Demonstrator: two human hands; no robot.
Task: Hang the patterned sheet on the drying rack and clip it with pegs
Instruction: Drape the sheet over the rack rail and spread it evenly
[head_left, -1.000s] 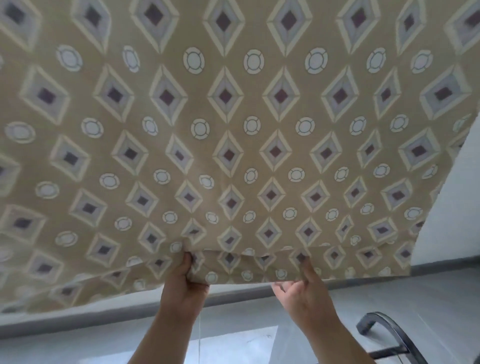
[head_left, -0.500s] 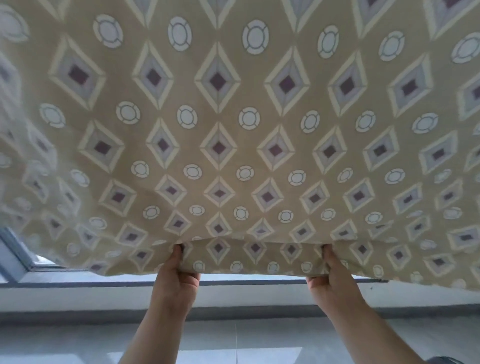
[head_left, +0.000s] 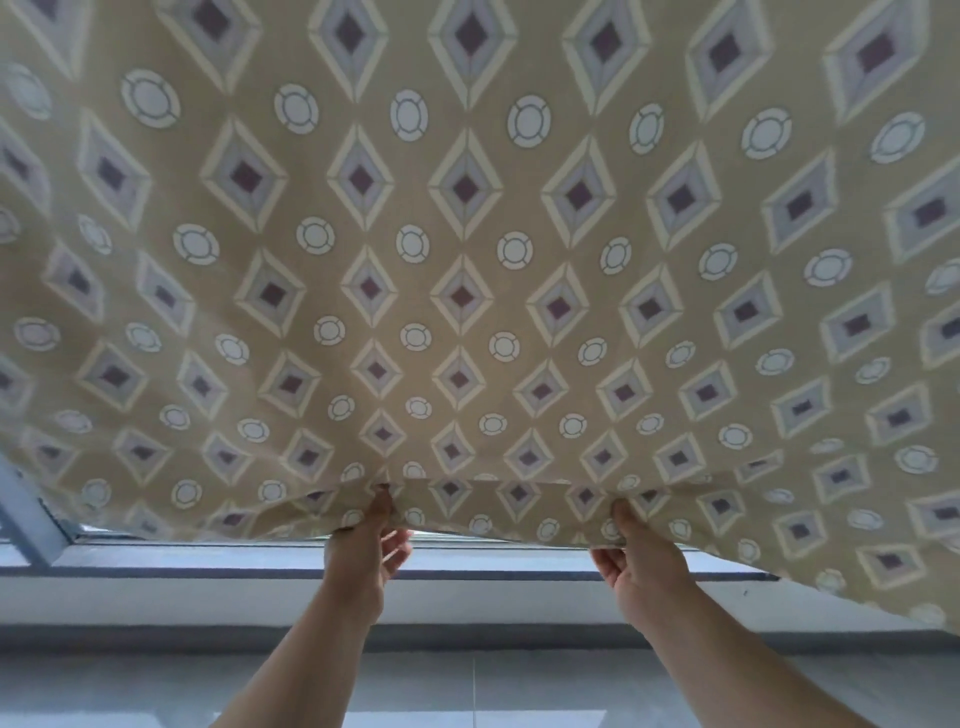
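Note:
The patterned sheet (head_left: 467, 270), tan with diamonds and white circles, spreads across nearly the whole head view and hangs down in front of me. My left hand (head_left: 363, 551) pinches its lower hem left of centre. My right hand (head_left: 636, 561) pinches the same hem further right. Both arms reach up from the bottom of the view. The hem between the hands is folded over and pulled fairly straight. The drying rack and the pegs are hidden or out of view.
Below the sheet runs a window sill with a grey frame (head_left: 208, 564), and a slanted frame bar (head_left: 26, 514) shows at the left. A pale wall strip and grey floor tiles (head_left: 519, 686) lie beneath.
My hands have moved further apart along the hem, the right one sliding right. The view has turned left, so the dark chair arm at lower right is gone and the window frame appears.

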